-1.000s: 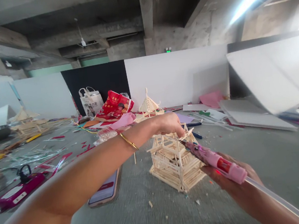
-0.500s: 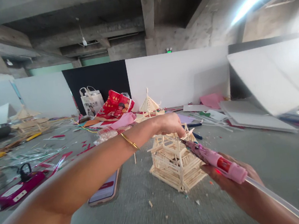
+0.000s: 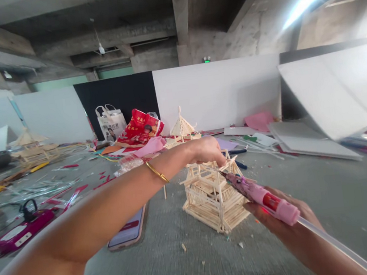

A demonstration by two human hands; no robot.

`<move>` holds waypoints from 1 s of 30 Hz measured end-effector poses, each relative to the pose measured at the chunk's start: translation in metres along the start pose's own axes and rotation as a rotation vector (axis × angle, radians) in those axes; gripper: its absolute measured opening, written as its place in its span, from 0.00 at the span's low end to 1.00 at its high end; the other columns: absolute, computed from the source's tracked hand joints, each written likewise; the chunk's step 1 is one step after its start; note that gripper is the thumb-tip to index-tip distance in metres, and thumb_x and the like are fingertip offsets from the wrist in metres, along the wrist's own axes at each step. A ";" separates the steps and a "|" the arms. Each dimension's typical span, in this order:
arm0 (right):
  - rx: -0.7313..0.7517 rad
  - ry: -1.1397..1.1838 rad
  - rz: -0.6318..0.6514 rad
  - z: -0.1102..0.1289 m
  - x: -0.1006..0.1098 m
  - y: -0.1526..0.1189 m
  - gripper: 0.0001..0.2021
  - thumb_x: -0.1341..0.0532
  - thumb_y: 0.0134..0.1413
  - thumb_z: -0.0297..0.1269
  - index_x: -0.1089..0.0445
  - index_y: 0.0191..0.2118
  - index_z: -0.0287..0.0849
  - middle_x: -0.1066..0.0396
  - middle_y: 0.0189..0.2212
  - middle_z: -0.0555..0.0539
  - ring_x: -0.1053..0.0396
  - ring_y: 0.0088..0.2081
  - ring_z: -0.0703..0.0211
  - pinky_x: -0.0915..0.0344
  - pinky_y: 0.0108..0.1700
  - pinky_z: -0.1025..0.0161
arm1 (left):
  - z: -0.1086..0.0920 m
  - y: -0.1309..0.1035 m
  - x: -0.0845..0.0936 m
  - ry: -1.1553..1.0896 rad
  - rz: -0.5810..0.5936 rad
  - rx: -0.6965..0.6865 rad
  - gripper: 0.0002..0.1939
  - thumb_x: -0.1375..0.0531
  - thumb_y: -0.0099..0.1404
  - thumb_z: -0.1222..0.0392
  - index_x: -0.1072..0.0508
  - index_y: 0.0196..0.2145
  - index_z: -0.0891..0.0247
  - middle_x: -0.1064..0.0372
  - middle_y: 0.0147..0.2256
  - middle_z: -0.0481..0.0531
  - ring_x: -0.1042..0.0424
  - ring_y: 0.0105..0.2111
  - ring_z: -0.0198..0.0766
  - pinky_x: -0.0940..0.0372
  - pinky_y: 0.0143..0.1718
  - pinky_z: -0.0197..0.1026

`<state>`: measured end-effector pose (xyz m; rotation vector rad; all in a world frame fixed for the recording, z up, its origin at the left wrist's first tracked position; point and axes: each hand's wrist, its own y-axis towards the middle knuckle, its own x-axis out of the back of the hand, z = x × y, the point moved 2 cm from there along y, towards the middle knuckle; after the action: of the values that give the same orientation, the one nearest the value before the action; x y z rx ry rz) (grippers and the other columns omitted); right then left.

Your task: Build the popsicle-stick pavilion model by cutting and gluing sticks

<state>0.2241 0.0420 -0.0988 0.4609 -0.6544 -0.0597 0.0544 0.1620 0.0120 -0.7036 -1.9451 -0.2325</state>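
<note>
A small pavilion model (image 3: 201,205) built of pale wooden sticks stands on the table in front of me. My left hand (image 3: 207,150) reaches across to its top, with curled fingers pressed together at the upper frame; what they pinch is hidden. A gold bangle (image 3: 157,172) circles that wrist. In my right hand (image 3: 281,214) is a pink hot glue gun (image 3: 262,195) with a lit red part. Its dark nozzle points at the upper frame, close to the left fingertips; whether it touches cannot be made out. A clear glue stick (image 3: 328,238) sticks out of its back end.
A phone (image 3: 128,230) lies left of the model, partly under my left forearm. Farther left is a purple power strip (image 3: 23,233). Behind the model are dark-blue-handled pliers (image 3: 239,151) and another pointed-roof stick model (image 3: 182,128). White boards (image 3: 312,143) lie at right.
The view has shifted very slightly. Both hands, the glue gun and the model keep nearly the same positions relative to one another.
</note>
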 end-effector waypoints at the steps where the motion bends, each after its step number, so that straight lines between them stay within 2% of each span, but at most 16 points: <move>1: -0.009 0.004 -0.020 0.001 0.000 0.000 0.17 0.42 0.49 0.49 0.34 0.43 0.45 0.33 0.23 0.52 0.37 0.23 0.63 0.40 0.26 0.68 | 0.001 0.000 0.000 -0.002 0.003 0.000 0.10 0.39 0.43 0.54 0.35 0.20 0.61 0.53 0.16 0.43 0.54 0.16 0.29 0.61 0.19 0.40; 9: -0.036 0.015 -0.042 0.010 0.001 0.000 0.18 0.44 0.49 0.52 0.32 0.37 0.43 0.35 0.19 0.52 0.40 0.19 0.66 0.44 0.20 0.70 | 0.002 0.000 0.000 -0.008 0.015 -0.010 0.10 0.39 0.43 0.54 0.35 0.20 0.61 0.52 0.17 0.43 0.54 0.16 0.29 0.60 0.20 0.40; 13: -0.052 -0.003 0.004 0.005 0.000 0.001 0.16 0.43 0.49 0.50 0.33 0.38 0.44 0.34 0.20 0.52 0.37 0.21 0.66 0.42 0.21 0.71 | 0.003 0.001 0.000 -0.008 0.003 -0.015 0.11 0.39 0.43 0.54 0.36 0.19 0.61 0.51 0.17 0.43 0.54 0.16 0.29 0.60 0.19 0.40; 17: -0.087 0.002 -0.042 0.000 -0.001 0.002 0.17 0.43 0.47 0.52 0.32 0.36 0.43 0.35 0.18 0.53 0.38 0.19 0.66 0.42 0.21 0.71 | 0.004 0.002 -0.001 -0.011 0.001 -0.019 0.11 0.39 0.43 0.54 0.36 0.20 0.61 0.52 0.16 0.42 0.55 0.15 0.29 0.61 0.19 0.39; 23: -0.128 -0.010 0.010 0.010 0.002 0.002 0.19 0.44 0.48 0.53 0.32 0.38 0.43 0.38 0.16 0.54 0.42 0.17 0.68 0.43 0.19 0.71 | 0.004 0.002 -0.001 -0.005 -0.005 -0.033 0.10 0.39 0.43 0.55 0.35 0.20 0.61 0.52 0.16 0.42 0.55 0.15 0.29 0.63 0.18 0.39; 30: -0.133 0.002 -0.009 0.011 0.001 0.003 0.17 0.43 0.47 0.53 0.33 0.31 0.43 0.40 0.14 0.54 0.43 0.16 0.68 0.43 0.19 0.71 | 0.000 -0.001 0.001 -0.001 -0.007 -0.033 0.10 0.39 0.43 0.55 0.35 0.19 0.61 0.53 0.15 0.42 0.55 0.15 0.29 0.62 0.18 0.39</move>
<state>0.2182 0.0396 -0.0888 0.3360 -0.6418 -0.1103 0.0535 0.1617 0.0123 -0.7183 -1.9484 -0.2688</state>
